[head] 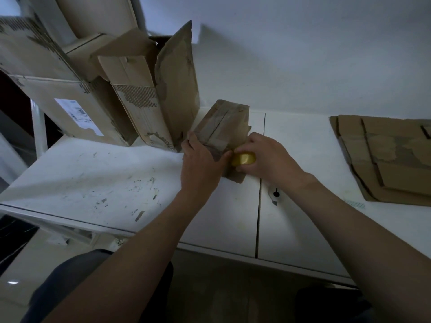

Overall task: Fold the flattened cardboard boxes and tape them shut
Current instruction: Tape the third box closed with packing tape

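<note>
Surface: white table (93, 183), left part scuffed and flecked with dark marks, right part cleaner. Two dark seams run front to back across the middle. A small black knob (276, 194) sits in a pale fitting just right of the nearer seam. Plain white wall (303, 54) behind. Light is dim.

Far left: a large box (46, 89) with a white printed label (79, 116), its outer paper stripped in patches so the corrugation shows. Just right of it, torn open cartons (144, 89) stand upright, flaps ragged, leaning against each other at the back of the table.

Centre: the small box (224, 122), brown and worn, folded up into shape and tilted, far end raised toward the wall. A seam runs along its upper face, with strips of clear tape across it. It stands just beside the torn cartons, on the table.

Left hand (200, 164): clasps the box's near left corner, fingers along the left side, thumb reaching across the near face toward the tape.

Right hand (268, 157): fingers curled round a yellow tape roll (243, 159), held against the box's near end, touching the left thumb.

Far right: a stack of flattened cardboard (391, 159) lies flat on the table, well apart from the hands.

Bottom edge: dark-clothed knees, blurred.
</note>
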Demonstrator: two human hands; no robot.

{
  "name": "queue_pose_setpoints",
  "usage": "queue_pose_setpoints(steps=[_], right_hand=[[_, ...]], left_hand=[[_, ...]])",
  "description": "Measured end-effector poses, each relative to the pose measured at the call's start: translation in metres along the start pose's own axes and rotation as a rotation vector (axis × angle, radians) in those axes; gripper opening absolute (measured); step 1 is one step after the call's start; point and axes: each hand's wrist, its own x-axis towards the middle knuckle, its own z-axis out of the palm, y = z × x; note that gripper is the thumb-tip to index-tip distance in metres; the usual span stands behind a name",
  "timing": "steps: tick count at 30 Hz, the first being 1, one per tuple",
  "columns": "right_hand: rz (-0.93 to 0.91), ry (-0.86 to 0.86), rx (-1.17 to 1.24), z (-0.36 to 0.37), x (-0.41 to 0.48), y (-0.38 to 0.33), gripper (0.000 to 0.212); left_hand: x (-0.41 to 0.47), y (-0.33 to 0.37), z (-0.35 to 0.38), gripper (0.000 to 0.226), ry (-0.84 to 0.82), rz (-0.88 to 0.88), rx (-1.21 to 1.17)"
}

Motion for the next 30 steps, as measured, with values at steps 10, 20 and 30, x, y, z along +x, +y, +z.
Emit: queue_pose_setpoints(steps=[10,20,30], right_hand=[[-0.067,0.263,0.194,-0.046,-0.008,-0.009,0.061],[-0.202,-0.005,-0.018,-0.101,-0.029,-0.041,0.115],[-0.047,0.374,0.051,-0.089,-0.039,-0.043,0.074]], left_hand=[[0.013,0.021,-0.039,0.111,0.072,0.264,-0.075],[-0.004,0.048,-0.093,0.11,-0.283,0.635,-0.005],[-0.054,0.052,-0.1,0.079,-0.371,0.226,-0.168]])
